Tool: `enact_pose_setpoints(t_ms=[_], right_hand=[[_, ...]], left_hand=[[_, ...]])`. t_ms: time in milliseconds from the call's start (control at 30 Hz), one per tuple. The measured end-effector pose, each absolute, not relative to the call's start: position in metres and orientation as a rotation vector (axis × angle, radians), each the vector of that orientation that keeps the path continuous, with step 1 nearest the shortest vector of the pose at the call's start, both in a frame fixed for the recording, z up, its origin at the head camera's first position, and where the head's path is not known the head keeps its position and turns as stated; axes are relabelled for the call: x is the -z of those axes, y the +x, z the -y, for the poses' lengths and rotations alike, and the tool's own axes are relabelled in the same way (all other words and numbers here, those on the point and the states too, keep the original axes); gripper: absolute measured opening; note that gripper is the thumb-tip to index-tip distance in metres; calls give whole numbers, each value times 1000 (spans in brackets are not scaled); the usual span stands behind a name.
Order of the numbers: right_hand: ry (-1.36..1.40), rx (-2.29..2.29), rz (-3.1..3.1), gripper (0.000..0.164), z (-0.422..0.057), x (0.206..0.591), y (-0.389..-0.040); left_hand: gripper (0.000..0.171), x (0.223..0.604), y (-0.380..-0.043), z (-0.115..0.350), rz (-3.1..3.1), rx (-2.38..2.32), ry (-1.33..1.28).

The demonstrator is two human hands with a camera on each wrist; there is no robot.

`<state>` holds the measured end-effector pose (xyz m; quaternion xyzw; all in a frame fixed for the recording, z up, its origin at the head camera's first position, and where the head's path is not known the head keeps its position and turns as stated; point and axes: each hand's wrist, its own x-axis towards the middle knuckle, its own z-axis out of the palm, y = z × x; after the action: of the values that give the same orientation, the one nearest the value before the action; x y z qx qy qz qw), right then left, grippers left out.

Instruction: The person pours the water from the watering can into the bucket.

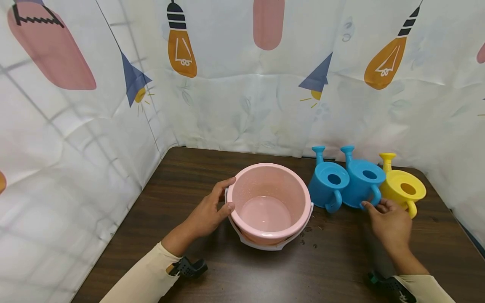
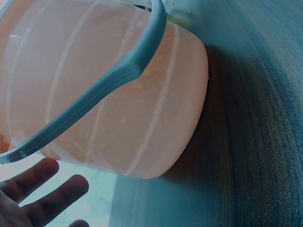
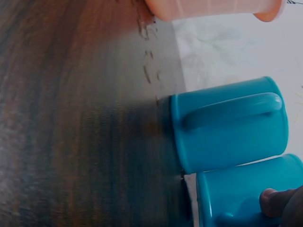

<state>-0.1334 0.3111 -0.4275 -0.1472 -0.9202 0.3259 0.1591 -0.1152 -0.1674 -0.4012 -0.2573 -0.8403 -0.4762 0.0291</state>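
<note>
A pink bucket (image 1: 267, 198) stands upright at mid-table, its pale handle (image 1: 265, 246) hanging down around the near side. My left hand (image 1: 210, 210) is at the bucket's left side, fingertips at the rim, the fingers extended and spread in the left wrist view. On the right, two blue watering cans and a yellow watering can (image 1: 407, 185) stand in a row. My right hand (image 1: 390, 223) pinches the handle of the middle, blue watering can (image 1: 361, 183), with its thumb (image 3: 274, 202) showing against the can. The other blue watering can (image 1: 327, 183) stands to its left.
Water drops (image 1: 308, 229) dot the dark wooden table (image 1: 322, 273) between the bucket and the cans. A patterned white curtain (image 1: 235, 113) hangs along the table's back and left edges. The yellow can stands near the table's right edge.
</note>
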Motion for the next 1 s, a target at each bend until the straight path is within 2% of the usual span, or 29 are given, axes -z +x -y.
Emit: enact_pose_setpoints(t_ms=[200,667,1000], right_hand=[[-431,-950,2645,50,-311,431,-130],[-370,-947,2688,45,-311,437,-129],[-369,-952,2705,69,-314,422,-116]], left_hand=[[72,402,-115,167,2591,1463,-799],[69,402,-115,168,2612,1471,-761],[71,402,-115,168,2586,1479,-792]])
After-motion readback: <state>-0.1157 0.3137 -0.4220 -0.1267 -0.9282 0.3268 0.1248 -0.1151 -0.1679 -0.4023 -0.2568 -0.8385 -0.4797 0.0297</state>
